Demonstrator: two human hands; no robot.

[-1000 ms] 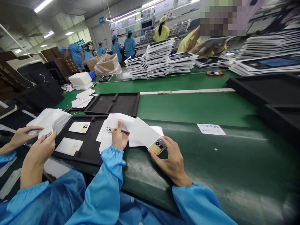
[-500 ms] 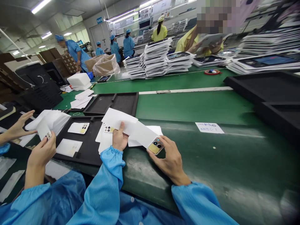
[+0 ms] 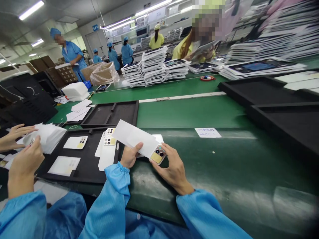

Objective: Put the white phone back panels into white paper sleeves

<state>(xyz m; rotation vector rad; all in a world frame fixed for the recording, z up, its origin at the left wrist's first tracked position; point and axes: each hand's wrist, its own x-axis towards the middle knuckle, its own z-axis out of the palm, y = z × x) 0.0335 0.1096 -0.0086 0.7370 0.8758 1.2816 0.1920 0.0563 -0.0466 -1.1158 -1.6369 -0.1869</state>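
Observation:
My right hand [image 3: 171,166] is closed on the camera end of a phone back cover [image 3: 157,157], which has dark round lenses and a yellow patch. A white paper sleeve [image 3: 136,135] extends leftward from it, tilted over the bench. My left hand [image 3: 130,155] pinches the sleeve's lower edge, thumb on top. How far the cover reaches under the paper is hidden. To the left, several white phone back covers [image 3: 106,159] overlap at the right side of a black tray [image 3: 91,174]. Partly behind the held paper lies more white paper [image 3: 159,137].
A co-worker's hands [image 3: 26,159] hold a white piece at left, near a stack of white paper sleeves [image 3: 54,136]. Another black tray [image 3: 124,114] lies behind. More black trays [image 3: 271,88] stand at right. A handwritten label [image 3: 208,132] sits on the green bench [image 3: 181,113].
The view has shifted. The paper that fanned out over my left hand now appears as one strip joined to the cover. More covers show in the tray. The co-worker's hands have come together.

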